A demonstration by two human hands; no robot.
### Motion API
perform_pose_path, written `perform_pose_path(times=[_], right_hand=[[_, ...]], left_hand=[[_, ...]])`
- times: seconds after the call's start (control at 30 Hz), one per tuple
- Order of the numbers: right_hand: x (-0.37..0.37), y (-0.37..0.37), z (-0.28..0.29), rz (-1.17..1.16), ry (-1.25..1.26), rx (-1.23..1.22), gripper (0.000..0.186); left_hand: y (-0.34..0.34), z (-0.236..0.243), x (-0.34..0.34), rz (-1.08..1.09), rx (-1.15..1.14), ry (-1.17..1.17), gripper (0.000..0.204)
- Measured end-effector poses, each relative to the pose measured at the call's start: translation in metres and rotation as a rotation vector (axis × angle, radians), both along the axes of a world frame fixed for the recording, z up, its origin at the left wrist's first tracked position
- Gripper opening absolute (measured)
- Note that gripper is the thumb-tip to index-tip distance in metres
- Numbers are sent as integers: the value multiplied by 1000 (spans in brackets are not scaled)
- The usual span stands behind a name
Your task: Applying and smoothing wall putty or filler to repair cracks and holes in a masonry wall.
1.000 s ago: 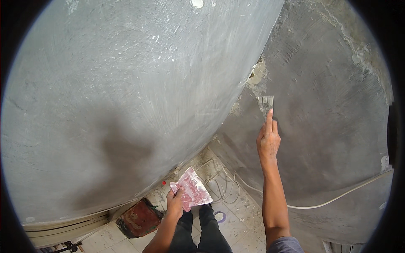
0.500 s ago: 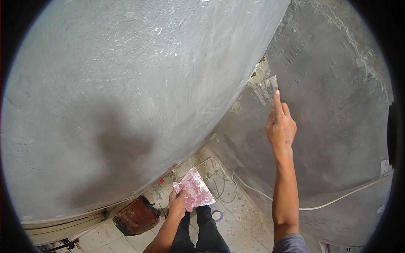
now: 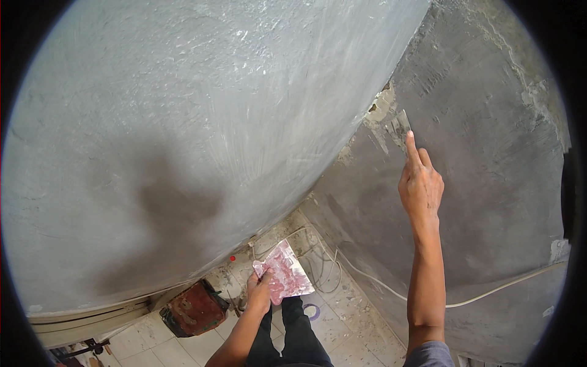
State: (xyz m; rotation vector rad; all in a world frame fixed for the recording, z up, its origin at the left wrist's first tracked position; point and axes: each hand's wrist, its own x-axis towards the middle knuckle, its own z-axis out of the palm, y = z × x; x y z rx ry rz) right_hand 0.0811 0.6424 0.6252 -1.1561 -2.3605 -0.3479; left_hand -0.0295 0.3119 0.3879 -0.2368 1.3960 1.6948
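Two plastered walls fill most of the view: a broad pale grey wall with smooth trowel sweeps (image 3: 202, 134) on the left, and a darker grey rough wall (image 3: 489, 183) on the right, meeting at a chipped corner edge. Below them, a pale tiled floor spattered with plaster (image 3: 348, 306). On the floor near the pale wall's foot, a rust-red boxy container (image 3: 194, 309). Along the darker wall's lower part, a thin white cable (image 3: 507, 284), with loose wire loops on the floor near the corner. Right hand (image 3: 420, 183), arm raised, fingers closed round the handle of a small metal putty knife with a plaster-smeared blade (image 3: 400, 126), index finger stretched along it; the blade lies against the darker wall just beside the corner edge. Left hand (image 3: 260, 292), low above the legs, gripping at one edge a flat pink-stained square hawk board (image 3: 284, 278), held tilted over the floor, well apart from the knife.
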Motion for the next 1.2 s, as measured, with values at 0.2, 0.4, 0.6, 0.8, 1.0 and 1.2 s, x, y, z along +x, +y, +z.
perform_pose_path(times=[0.2,0.4,0.6,0.8,1.0,1.2], right_hand=[[-7,-2,-3,75,-34,29,55],[-1,11,-18,63,-42,11,55],[13,-7,-34,37,-97,-69,56],[-2,8,-65,29,-93,-27,60],[2,-4,-66,-8,-72,-82,59],[-26,15,-76,-1,-95,-48,58]], left_hand=[[-2,-5,0,25,38,-43,21],[2,-1,3,18,17,-33,20],[-5,-8,3,56,17,-18,20],[2,-6,7,14,15,-43,20],[-5,-13,5,72,-23,-4,20],[0,-12,8,33,-47,-19,18]])
